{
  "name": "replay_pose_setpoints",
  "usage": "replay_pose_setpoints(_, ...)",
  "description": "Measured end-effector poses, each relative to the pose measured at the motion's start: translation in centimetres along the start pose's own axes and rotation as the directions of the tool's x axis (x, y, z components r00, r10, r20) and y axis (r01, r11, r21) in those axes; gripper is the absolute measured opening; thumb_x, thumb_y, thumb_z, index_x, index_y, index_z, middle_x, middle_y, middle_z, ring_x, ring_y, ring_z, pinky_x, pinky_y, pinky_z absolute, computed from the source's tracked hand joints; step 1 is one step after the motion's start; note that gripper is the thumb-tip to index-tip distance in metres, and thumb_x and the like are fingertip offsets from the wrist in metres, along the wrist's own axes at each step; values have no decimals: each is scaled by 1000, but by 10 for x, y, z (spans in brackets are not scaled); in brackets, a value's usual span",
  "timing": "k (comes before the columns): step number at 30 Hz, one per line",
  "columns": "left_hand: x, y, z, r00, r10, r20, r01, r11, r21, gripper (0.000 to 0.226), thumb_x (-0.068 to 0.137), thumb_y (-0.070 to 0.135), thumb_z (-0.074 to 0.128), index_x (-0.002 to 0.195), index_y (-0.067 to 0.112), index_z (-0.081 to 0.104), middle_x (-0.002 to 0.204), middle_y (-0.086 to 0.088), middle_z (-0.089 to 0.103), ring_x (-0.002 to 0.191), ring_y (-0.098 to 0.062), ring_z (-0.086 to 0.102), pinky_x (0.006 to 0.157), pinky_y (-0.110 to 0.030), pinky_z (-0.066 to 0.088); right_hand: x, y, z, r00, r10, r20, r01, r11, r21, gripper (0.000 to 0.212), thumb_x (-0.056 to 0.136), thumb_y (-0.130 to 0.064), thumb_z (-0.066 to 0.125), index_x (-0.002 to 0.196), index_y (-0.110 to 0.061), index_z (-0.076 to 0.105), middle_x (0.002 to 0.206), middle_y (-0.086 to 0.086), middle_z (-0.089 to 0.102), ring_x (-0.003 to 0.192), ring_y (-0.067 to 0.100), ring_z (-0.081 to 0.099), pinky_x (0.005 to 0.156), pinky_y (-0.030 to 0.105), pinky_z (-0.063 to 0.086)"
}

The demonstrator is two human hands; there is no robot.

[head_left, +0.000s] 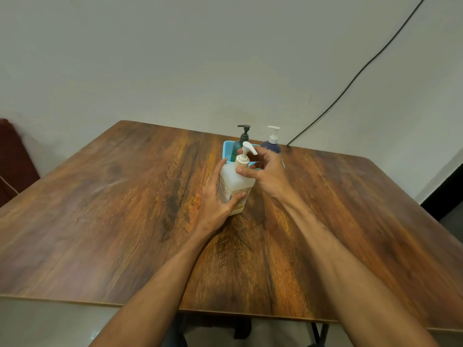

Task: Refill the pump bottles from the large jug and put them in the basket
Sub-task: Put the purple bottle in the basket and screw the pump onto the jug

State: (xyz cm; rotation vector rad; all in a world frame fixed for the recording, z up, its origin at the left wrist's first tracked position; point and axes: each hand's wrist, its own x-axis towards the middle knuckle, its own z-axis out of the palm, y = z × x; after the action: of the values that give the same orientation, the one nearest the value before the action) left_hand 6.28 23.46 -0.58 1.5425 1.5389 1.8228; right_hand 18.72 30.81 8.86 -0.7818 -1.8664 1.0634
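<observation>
A square translucent white bottle (231, 180) with a cream pump head (244, 155) stands on the wooden table (125, 201). My left hand (216, 199) wraps around its body from the left. My right hand (266, 172) grips the pump collar, thumb against its near side. Behind them a light blue basket (228, 148) holds a dark green pump bottle (242, 137). A dark blue bottle with a white pump (272, 141) stands at the basket's right end; whether it is inside I cannot tell. No large jug is in view.
A black cable (350, 81) runs down the wall to the table's far edge. A dark red chair (12, 159) stands at the left, beside the table. The table's near edge (100, 303) is close to me.
</observation>
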Motion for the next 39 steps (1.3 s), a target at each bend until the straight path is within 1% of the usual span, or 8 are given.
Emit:
replay_pose_setpoints(4,0,0,2,1000,15,2,-15,1000,-13,92,84,21,85,159,23,33,155,8,47,137,-7,51,111,-38,50,0,-2,5,994,-43,-96,37,997,-72,44,64,-18,94,92,-24,61,93,-7,67,83,6,60,73,26,53)
replay_pose_setpoints(9,-1,3,0,1000,5,6,-5,1000,-14,92,85,23,85,159,25,32,154,12,46,137,-7,51,110,-39,51,-2,-1,1,999,-21,-40,18,998,-56,49,72,-15,89,113,-24,62,107,-11,68,97,-2,63,84,24,53)
replay_pose_setpoints(14,-2,1,2,999,23,26,-22,1000,-14,92,85,19,84,159,25,31,156,6,46,138,-10,51,111,-43,50,-5,0,7,991,-28,-134,21,998,-57,52,63,-17,95,103,-8,63,97,2,67,83,5,59,69,18,49)
replay_pose_setpoints(19,-1,1,2,1000,14,6,-14,1000,-8,91,84,21,85,159,24,32,156,6,46,137,-10,51,110,-43,50,-7,2,5,995,10,-99,-13,1000,-22,51,73,-14,88,120,-14,67,111,-5,69,99,7,63,78,24,52)
replay_pose_setpoints(24,-1,0,3,999,31,9,-31,999,-9,90,84,19,85,158,21,34,154,4,49,138,-10,52,112,-41,49,-8,0,13,975,-26,-220,19,999,-35,44,62,-22,95,92,-22,63,93,-6,66,85,6,60,74,25,55)
replay_pose_setpoints(29,0,1,2,999,33,-6,-33,999,2,90,84,21,86,158,19,34,155,3,48,138,-13,52,111,-45,49,-9,5,10,989,27,-147,-26,1000,12,46,73,-14,89,114,-16,68,108,-9,70,98,2,64,80,23,53)
replay_pose_setpoints(33,0,-2,3,999,48,3,-48,999,0,90,85,20,85,158,21,34,154,4,49,136,-12,54,109,-46,51,-10,3,16,970,-11,-243,5,1000,-26,46,66,-19,93,102,-21,65,99,-8,68,91,0,63,76,18,53)
replay_pose_setpoints(39,0,-1,2,999,40,-13,-40,999,9,91,83,23,86,158,19,34,156,3,48,137,-10,51,111,-41,49,-10,6,10,985,61,-160,-54,997,53,45,75,-9,86,117,-15,69,110,-6,71,101,4,66,88,33,58)
